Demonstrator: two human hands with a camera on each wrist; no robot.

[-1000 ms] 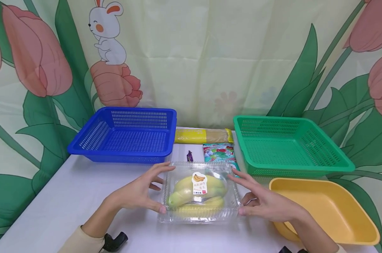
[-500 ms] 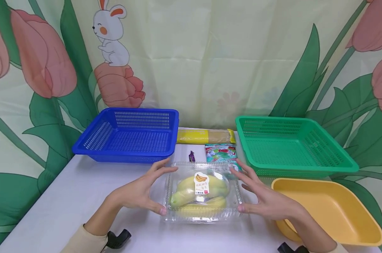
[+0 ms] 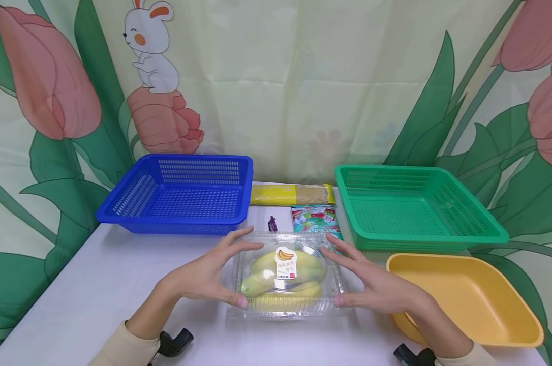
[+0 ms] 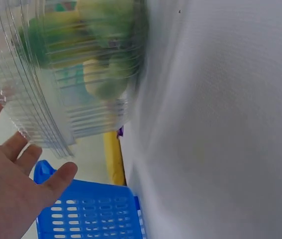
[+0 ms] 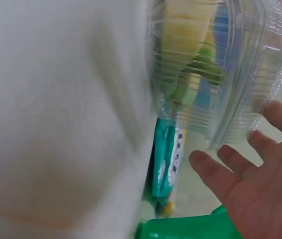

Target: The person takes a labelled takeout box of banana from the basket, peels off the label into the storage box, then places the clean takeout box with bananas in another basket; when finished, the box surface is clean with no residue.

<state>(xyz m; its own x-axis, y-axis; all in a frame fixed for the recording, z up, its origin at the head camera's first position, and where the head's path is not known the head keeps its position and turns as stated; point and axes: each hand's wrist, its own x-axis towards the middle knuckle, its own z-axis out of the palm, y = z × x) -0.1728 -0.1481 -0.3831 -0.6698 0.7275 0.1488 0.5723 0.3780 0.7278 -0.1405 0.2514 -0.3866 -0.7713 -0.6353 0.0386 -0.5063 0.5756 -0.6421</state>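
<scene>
In the middle of the table, a clear plastic clamshell box (image 3: pixel 285 307) holds yellow-green fruit (image 3: pixel 259 280), with a banana-picture label (image 3: pixel 286 263) on its lid. At the box's left side is my left hand (image 3: pixel 200 274), fingers spread, thumb by the near corner and fingertips over the far one. My right hand (image 3: pixel 381 282) mirrors it on the right. Both wrist views show spread fingers along the lid's edge; whether every fingertip touches is unclear. The box (image 4: pixel 71 119) appears to rest on the white cloth in the left wrist view.
A blue basket (image 3: pixel 180 222) stands at back left, a green basket (image 3: pixel 427 239) at back right. An orange-yellow basin (image 3: pixel 472 300) sits at the right. Behind the box lie a yellow long packet (image 3: pixel 276 195), a small purple-wrapped sweet (image 3: pixel 272 223) and a teal candy bag (image 3: pixel 314 218).
My fingers have lifted, spread wider and moved slightly inward over the lid, with the thumbs still by the near corners. The box seems to stay in place; the head view shifts slightly.
</scene>
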